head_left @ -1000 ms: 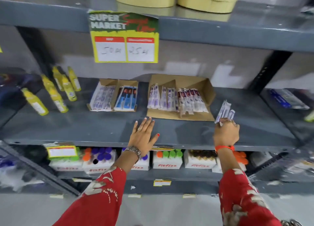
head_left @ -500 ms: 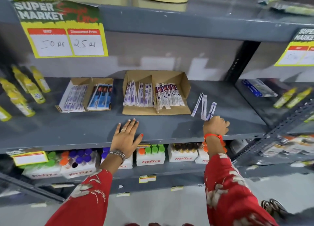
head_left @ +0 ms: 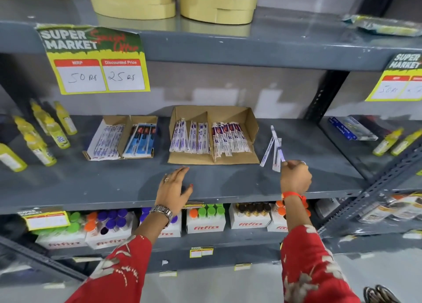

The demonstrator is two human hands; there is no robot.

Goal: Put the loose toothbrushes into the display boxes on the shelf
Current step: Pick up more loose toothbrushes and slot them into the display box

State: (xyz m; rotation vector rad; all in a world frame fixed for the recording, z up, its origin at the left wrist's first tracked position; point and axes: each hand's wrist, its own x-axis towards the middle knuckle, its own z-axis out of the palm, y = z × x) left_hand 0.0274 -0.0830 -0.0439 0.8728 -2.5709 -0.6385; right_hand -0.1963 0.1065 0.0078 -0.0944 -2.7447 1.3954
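A brown cardboard display box (head_left: 252, 129) lies open on the grey middle shelf, with several packaged toothbrushes inside in two compartments. To its left stands a smaller display box (head_left: 107, 122) with white and blue toothbrush packs. A few loose toothbrushes (head_left: 275, 150) in white wrappers lie on the shelf right of the brown box. My right hand (head_left: 295, 177) is closed at their near ends, its fingers pinching one wrapper. Near the shelf's front edge my left hand (head_left: 174, 189) rests flat and open, below the brown box.
Yellow bottles (head_left: 43, 136) stand at the shelf's left, more yellow bottles (head_left: 396, 142) and a blue pack (head_left: 351, 130) in the right bay. Tape rolls (head_left: 173, 1) sit on the upper shelf. A price sign (head_left: 96, 58) hangs from its edge. Fitfizz boxes (head_left: 205, 220) fill the shelf below.
The wrappers in my right hand have fanned out and come down onto the shelf, right of the brown box. My left hand stays flat near the front edge.
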